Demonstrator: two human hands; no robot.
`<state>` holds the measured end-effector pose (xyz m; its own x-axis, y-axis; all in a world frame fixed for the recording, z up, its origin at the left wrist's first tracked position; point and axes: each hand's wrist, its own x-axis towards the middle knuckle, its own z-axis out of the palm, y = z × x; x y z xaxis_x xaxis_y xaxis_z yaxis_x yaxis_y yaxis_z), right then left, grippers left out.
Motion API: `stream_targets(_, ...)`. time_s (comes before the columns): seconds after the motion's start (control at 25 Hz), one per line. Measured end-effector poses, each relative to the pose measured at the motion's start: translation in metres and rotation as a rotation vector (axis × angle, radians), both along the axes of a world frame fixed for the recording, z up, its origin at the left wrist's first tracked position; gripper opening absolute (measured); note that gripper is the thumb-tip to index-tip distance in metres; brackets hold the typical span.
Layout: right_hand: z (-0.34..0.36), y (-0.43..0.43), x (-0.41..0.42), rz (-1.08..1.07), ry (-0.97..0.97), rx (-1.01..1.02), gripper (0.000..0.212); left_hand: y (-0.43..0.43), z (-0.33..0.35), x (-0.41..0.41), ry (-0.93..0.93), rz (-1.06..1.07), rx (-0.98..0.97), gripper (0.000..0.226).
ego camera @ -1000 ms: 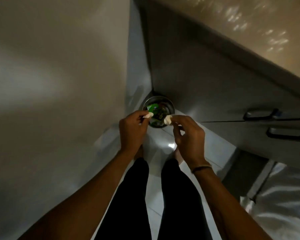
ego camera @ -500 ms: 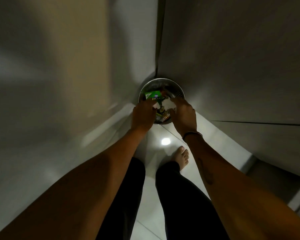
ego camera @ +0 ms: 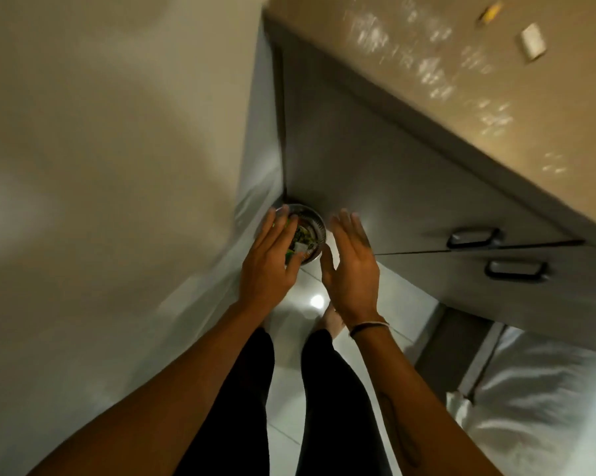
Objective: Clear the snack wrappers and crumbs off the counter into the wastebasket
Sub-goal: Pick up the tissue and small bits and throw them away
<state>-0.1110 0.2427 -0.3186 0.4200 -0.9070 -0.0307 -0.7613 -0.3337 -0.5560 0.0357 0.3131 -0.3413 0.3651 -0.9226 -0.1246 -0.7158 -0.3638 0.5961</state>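
Two hands hang spread-fingered over the wastebasket (ego camera: 306, 235), and neither has hold of anything. The left hand (ego camera: 272, 259) sits right above the near-left rim, fingers splayed and a little blurred; the right hand (ego camera: 353, 266) is flat-palmed just to the right of the rim, thumb tucked toward the bin, a thin band (ego camera: 370, 327) on its wrist. Between them you can see down into the round metal bin, tucked into the floor corner where the wall (ego camera: 100, 166) meets the cabinet (ego camera: 375, 173): green wrapper scraps (ego camera: 301, 237) and a pale bit lie inside. So this load reads as dropped. Now the relation that matters: what is left lies up and to the right, on the surface (ego camera: 444, 73) above the cabinet. A small white piece (ego camera: 532, 46) and a yellowish scrap (ego camera: 491, 12) rest there near the far right, well apart from both hands, with pale specks scattered across the top that may be crumbs or only glints of light; I cannot tell which. The right hand is the nearer one by a clear margin. The white piece's long side runs roughly up the frame, tilted slightly. My read: rise, turn right, and lead with the right hand.
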Motion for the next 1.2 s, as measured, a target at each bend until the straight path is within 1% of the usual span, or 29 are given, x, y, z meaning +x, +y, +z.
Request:
stream_targets(0.12,0.088,-0.010,-0.001,0.000,-0.137,-0.200,0.050,-0.014,0.086,-0.003,-0.069,-0.007,-0.205,0.064)
stream_targets(0.2,0.150,-0.022,-0.002,-0.036,-0.235,-0.353,0.044,-0.031,0.145,-0.004,-0.099,-0.007,-0.368,0.059)
stream_targets(0.28,0.195,-0.039,-0.004,-0.050,-0.285,-0.439,0.043,-0.060,0.192,-0.003,-0.133,-0.050,-0.419,0.063)
stream_targets(0.36,0.222,-0.059,-0.009,-0.084,-0.275,-0.474,0.044,-0.096,0.223,-0.002,-0.161,-0.114,-0.437,0.067)
stream_targets(0.44,0.236,-0.087,-0.013,-0.125,-0.241,-0.481,0.045,-0.132,0.242,-0.007,-0.185,-0.168,-0.457,0.066)
stream_targets(0.56,0.249,-0.139,-0.023,-0.196,-0.118,-0.440,0.043,-0.185,0.263,-0.019,-0.204,-0.160,-0.510,0.048)
stream_targets(0.64,0.253,-0.173,-0.027,-0.216,-0.003,-0.348,0.041,-0.220,0.278,-0.024,-0.242,-0.113,-0.440,0.042)
stream_targets(0.72,0.256,-0.192,-0.029,-0.230,0.074,-0.242,0.041,-0.243,0.286,-0.028,-0.301,-0.131,-0.298,0.046)
stream_targets(0.8,0.255,-0.200,-0.030,-0.237,0.092,-0.197,0.039,-0.258,0.284,-0.035,-0.363,-0.184,-0.201,0.045)
stream_targets(0.88,0.252,-0.203,-0.032,-0.230,0.077,-0.206,0.037,-0.262,0.277,-0.040,-0.392,-0.200,-0.159,0.039)
stream_targets(1.04,0.243,-0.208,-0.031,-0.212,0.097,-0.258,0.020,-0.263,0.270,-0.047,-0.433,-0.148,-0.208,0.030)
stream_targets(1.2,0.240,-0.207,-0.031,-0.207,0.097,-0.303,0.017,-0.259,0.269,-0.046,-0.376,-0.162,-0.225,0.016)
